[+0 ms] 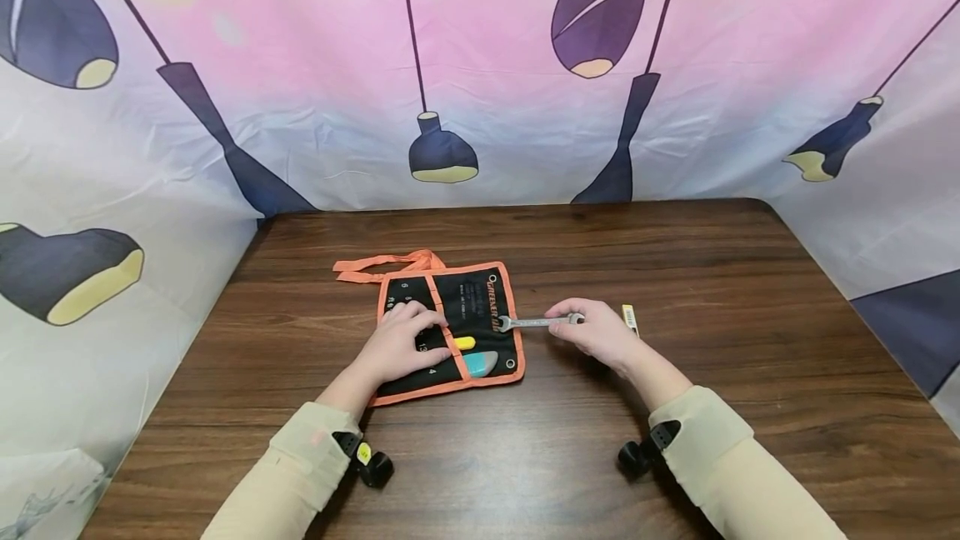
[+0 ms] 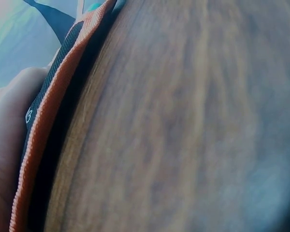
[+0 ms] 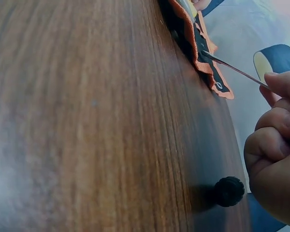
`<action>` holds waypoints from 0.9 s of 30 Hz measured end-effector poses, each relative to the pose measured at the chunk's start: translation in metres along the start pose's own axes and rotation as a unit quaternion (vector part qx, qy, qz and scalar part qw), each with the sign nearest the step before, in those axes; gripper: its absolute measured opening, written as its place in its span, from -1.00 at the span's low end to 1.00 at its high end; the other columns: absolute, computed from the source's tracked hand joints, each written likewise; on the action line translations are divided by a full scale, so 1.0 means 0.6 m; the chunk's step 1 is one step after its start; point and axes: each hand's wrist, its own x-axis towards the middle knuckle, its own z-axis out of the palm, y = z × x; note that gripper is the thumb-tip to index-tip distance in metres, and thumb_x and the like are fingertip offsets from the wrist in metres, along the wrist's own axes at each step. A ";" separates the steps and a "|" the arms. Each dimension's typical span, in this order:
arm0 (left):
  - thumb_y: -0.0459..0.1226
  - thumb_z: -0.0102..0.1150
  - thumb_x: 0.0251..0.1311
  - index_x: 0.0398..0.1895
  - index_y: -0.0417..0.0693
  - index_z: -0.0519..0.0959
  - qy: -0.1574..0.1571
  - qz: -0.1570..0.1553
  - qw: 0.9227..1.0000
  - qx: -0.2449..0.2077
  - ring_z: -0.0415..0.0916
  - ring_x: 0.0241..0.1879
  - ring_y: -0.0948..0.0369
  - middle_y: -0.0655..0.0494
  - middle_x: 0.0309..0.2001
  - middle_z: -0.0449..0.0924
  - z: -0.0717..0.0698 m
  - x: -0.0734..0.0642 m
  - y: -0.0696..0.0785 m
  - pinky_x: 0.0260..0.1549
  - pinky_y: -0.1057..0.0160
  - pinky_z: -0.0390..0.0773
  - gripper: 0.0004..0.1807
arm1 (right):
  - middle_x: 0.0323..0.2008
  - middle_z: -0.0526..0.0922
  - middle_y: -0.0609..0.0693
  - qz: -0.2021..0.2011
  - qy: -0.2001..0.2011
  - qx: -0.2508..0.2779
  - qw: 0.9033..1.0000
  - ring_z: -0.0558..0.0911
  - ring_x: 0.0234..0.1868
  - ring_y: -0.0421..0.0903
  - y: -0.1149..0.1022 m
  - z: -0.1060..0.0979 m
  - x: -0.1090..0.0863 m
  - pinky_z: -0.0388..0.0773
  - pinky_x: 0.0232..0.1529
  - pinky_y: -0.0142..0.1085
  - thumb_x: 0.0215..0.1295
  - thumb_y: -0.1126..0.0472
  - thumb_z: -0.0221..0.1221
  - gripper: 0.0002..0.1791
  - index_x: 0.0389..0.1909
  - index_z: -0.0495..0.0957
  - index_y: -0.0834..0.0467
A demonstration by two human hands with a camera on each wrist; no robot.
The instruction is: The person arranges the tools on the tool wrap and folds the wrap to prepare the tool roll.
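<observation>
A black tool pouch (image 1: 491,342) with orange trim lies unrolled on the table. My left hand (image 1: 405,342) rests on its left part, fingers spread over the numbered pockets. A yellow tool end (image 1: 465,343) and a teal-and-grey tool end (image 1: 482,363) stick out of the pockets. Thumb and fingers of my right hand (image 1: 596,330) pinch one end of a silver open-end wrench (image 1: 532,322). Its other end overlaps the pouch's right side. In the right wrist view the wrench (image 3: 237,70) slopes down toward the pouch, with my other fingers curled below.
The pouch's orange tie strap (image 1: 390,263) trails to the back left. Just behind my right hand is an item with a yellow-and-white label (image 1: 630,319). A black ridged round piece (image 3: 228,191) shows in the right wrist view. Patterned cloth (image 1: 510,132) hangs behind the brown wooden table (image 1: 712,273).
</observation>
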 end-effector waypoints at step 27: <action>0.06 0.29 0.00 -0.11 0.17 0.59 0.000 -0.003 1.000 -0.001 0.27 -0.17 0.18 0.18 -0.17 0.41 -0.003 0.000 0.002 -0.18 0.09 0.29 -0.62 | -0.53 0.47 -0.06 -0.005 -0.025 -0.086 0.996 0.36 -0.54 -0.11 -0.018 0.035 0.053 0.31 -0.49 -0.27 0.18 0.14 0.22 -0.84 -0.21 0.63 0.02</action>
